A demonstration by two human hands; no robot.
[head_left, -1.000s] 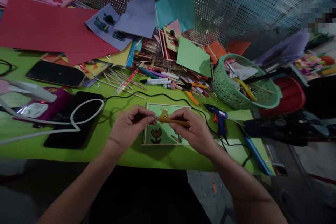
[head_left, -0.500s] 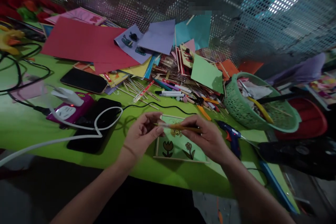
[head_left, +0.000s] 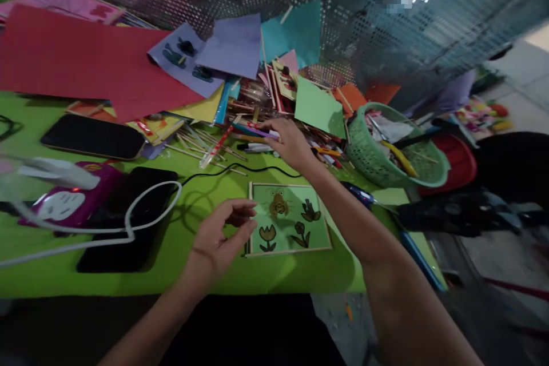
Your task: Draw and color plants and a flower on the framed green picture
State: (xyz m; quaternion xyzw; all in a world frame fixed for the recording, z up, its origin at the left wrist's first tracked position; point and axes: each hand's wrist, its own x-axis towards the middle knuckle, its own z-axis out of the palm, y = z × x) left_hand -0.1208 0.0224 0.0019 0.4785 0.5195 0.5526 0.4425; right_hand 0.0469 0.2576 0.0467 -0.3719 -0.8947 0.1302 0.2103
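Note:
A small picture panel [head_left: 281, 243] with a light-green ground and a thin stick frame lies on the green table. It bears a brown bug-like figure and several flowers. My left hand [head_left: 225, 231] hovers at the panel's left edge, fingers curved and thumb apart, with nothing visible between them. Farther back, my right hand [head_left: 288, 140] reaches over the panel into the heap of pens and sticks. Its forefinger and thumb close around a purple pen [head_left: 269, 134] there. An orange-brown stick-like tool [head_left: 249, 138] lies just left of those fingertips.
Left are a black phone [head_left: 92, 136], another dark slab [head_left: 124, 234], a purple power socket [head_left: 81, 194] and white cable loops. To the right stand a green basket [head_left: 364, 146] and a glue gun [head_left: 358, 194]. Coloured paper sheets [head_left: 86, 63] cover the back.
My right hand has gone from above the panel to the pen heap, and the orange-brown tool is out of both hands. My left hand has opened somewhat. The view has swung right.

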